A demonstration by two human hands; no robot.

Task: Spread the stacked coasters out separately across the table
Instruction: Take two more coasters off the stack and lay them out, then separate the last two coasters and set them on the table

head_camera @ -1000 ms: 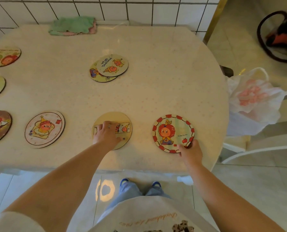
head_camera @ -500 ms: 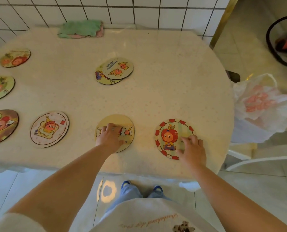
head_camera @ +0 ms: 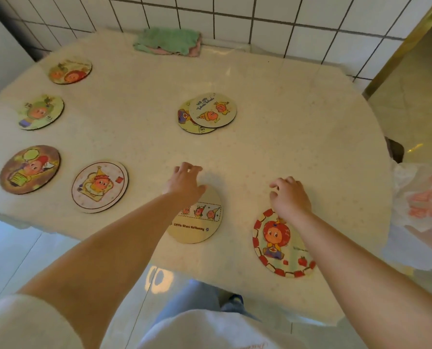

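A person stood at a pale speckled bench [head_camera: 273, 127] with both arms stretched forward. The left hand [head_camera: 184, 183] hovered palm down, fingers loosely spread and holding nothing, over the far edge of a cream coaster [head_camera: 200, 220]. The right hand [head_camera: 289, 196] was likewise empty, fingers curled loosely, at the far rim of a red-bordered coaster [head_camera: 276, 245] near the front edge. At mid-bench two coasters remained overlapped, the top coaster [head_camera: 213, 110] partly covering the lower coaster [head_camera: 188, 122]. Four single coasters lay apart on the left: a toast-design coaster [head_camera: 99, 186], a brown coaster [head_camera: 29, 169], a green coaster [head_camera: 41, 112] and a far coaster [head_camera: 70, 71]. A folded green cloth [head_camera: 168, 41] rested against the tiled wall [head_camera: 260, 11]
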